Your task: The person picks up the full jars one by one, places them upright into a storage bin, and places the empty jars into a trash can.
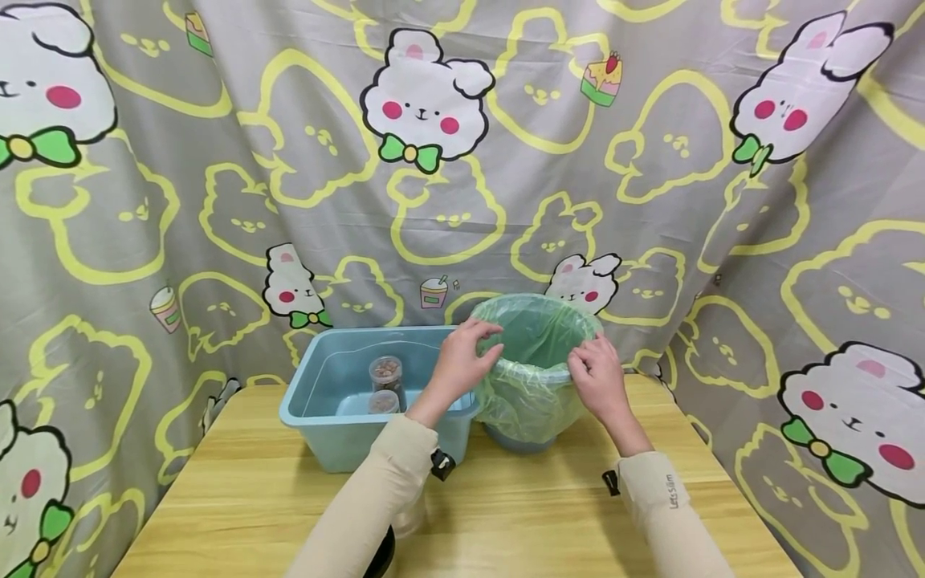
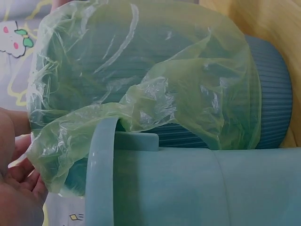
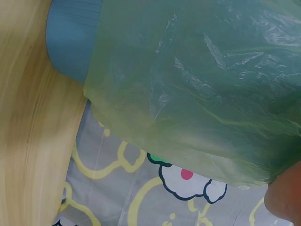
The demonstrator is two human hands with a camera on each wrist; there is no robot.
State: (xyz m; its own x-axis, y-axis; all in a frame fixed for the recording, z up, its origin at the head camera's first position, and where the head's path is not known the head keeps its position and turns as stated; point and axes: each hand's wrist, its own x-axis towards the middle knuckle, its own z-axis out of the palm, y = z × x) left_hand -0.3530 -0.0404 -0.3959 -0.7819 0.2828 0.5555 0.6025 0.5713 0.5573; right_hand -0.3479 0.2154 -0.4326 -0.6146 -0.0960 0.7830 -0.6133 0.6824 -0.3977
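Observation:
A round, ribbed blue trash can [image 1: 519, 441] stands on the table, lined with a translucent green garbage bag [image 1: 531, 401] folded down over its outside. My left hand [image 1: 462, 361] holds the bag at the left of the rim, its thumb and fingers curved about the edge. At the front right of the rim, my right hand [image 1: 598, 373] grips bag and rim with curled fingers. In the left wrist view, fingertips [image 2: 30, 176] touch the bag's bunched edge. Only a small part of the right hand [image 3: 284, 195] shows in the right wrist view.
Left of the can is a rectangular blue tub [image 1: 383, 441] holding two clear jars, a rear jar [image 1: 386, 371] and a front jar [image 1: 383, 401]. A clear container [image 1: 412, 518] and a dark round object [image 1: 381, 555] are partly hidden by my left sleeve. A patterned curtain [image 1: 448, 209] hangs behind.

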